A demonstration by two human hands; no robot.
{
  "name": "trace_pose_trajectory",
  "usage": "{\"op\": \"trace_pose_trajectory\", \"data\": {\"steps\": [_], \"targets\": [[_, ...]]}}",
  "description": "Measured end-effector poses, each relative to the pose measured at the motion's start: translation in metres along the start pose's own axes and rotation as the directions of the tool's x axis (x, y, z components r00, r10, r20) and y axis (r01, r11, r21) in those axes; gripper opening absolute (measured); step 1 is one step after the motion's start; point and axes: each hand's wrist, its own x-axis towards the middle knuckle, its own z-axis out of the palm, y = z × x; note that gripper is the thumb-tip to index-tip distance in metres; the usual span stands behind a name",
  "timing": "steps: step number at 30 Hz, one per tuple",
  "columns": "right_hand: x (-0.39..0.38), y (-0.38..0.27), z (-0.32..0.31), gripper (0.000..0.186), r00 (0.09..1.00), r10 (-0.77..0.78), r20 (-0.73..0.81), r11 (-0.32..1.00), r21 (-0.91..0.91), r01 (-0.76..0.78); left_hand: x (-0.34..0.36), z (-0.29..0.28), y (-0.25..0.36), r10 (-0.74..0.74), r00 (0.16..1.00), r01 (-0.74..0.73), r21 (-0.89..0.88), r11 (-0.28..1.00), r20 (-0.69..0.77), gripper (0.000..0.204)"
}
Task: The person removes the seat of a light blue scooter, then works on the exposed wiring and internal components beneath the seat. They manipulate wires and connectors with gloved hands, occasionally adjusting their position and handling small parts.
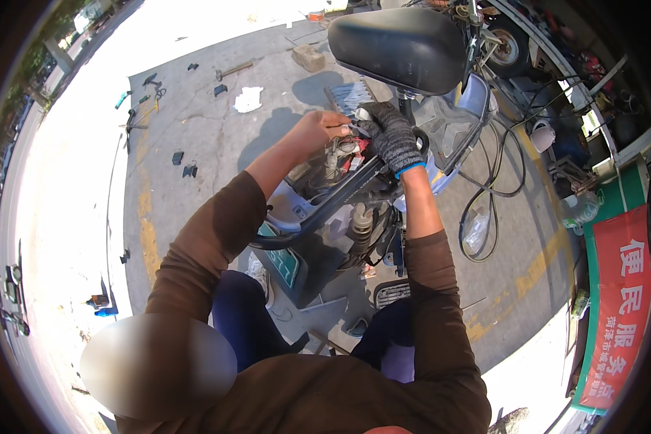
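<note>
An electric scooter (pixel 324 210) stands in front of me with its body opened up, showing red connectors and tangled wires (pixel 349 155) inside. Over that opening my bare left hand (pixel 327 129) pinches with thumb and fingertips at something small and dark. Close beside it is my right hand (pixel 392 136), in a grey and black knit glove with a blue cuff. Its fingers curl inward at the same spot, and what they hold is hidden by the glove. A black seat (pixel 398 49) rises beyond my hands. A coil-spring shock absorber (pixel 362 223) sits below the frame, near a green plate (pixel 278 257).
On the paved ground lie a hammer (pixel 234 70), a stone (pixel 309 58), white paper (pixel 248 100) and several small dark parts. To the right are looped black cables (pixel 493 189), a clear plastic bottle (pixel 580 208), a red and green banner (pixel 618 304) and a cluttered rack with a wheel (pixel 505 45).
</note>
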Motion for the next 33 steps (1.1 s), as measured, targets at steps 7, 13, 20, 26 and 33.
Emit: {"op": "trace_pose_trajectory", "data": {"steps": [7, 13, 20, 26, 33], "targets": [[0.003, -0.005, -0.001, 0.027, 0.984, 0.173, 0.033, 0.976, 0.130, -0.176, -0.003, 0.005, 0.000, 0.057, 0.978, -0.070, -0.059, 0.996, -0.200, 0.029], [0.001, 0.000, 0.002, 0.027, 0.999, -0.022, 0.041, 0.997, -0.078, 0.025, -0.005, 0.001, 0.004, 0.022, 0.984, -0.019, 0.015, 1.000, -0.179, 0.028], [0.001, 0.016, 0.011, 0.026, 0.989, -0.142, 0.033, 0.972, -0.186, 0.146, 0.000, -0.002, -0.003, -0.028, 0.991, 0.016, -0.092, 0.996, -0.131, 0.023], [0.002, 0.019, 0.003, 0.027, 0.988, -0.083, 0.132, 0.993, -0.074, 0.093, -0.002, -0.001, -0.005, -0.078, 0.996, 0.059, -0.316, 0.947, -0.047, 0.019], [-0.001, 0.008, -0.006, 0.027, 0.993, 0.030, 0.110, 0.972, 0.227, -0.054, 0.002, -0.005, -0.014, -0.030, 0.999, 0.034, -0.352, 0.936, 0.016, 0.019]]}}
